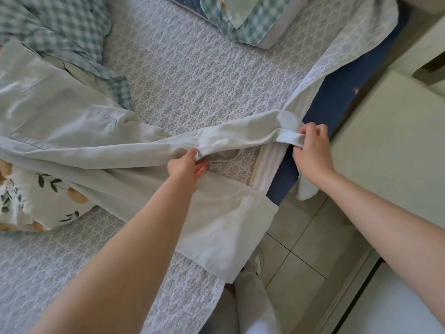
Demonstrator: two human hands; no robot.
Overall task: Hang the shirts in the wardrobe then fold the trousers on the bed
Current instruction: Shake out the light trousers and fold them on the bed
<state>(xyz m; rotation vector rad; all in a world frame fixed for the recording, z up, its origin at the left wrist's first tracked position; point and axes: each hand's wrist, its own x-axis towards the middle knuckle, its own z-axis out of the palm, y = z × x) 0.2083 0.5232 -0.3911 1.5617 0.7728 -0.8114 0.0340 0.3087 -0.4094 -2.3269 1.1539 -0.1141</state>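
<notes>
Pale grey-green trousers (pixel 79 131) lie spread across the bed (pixel 192 75), waist end at the left and legs reaching the right edge. One leg is lifted and stretched between both hands. My left hand (pixel 186 168) pinches the fabric at mid-leg. My right hand (pixel 311 145) grips the folded hem at the mattress edge. The other leg (pixel 216 225) lies flat below, its hem hanging over the bed's side.
A green checked garment (pixel 55 27) lies crumpled at the upper left. A floral pillow (pixel 36 201) sits at the left, and a second checked pillow (pixel 243 20) lies at the top. A white cabinet (pixel 390 145) stands close on the right, tiled floor (pixel 301 237) below.
</notes>
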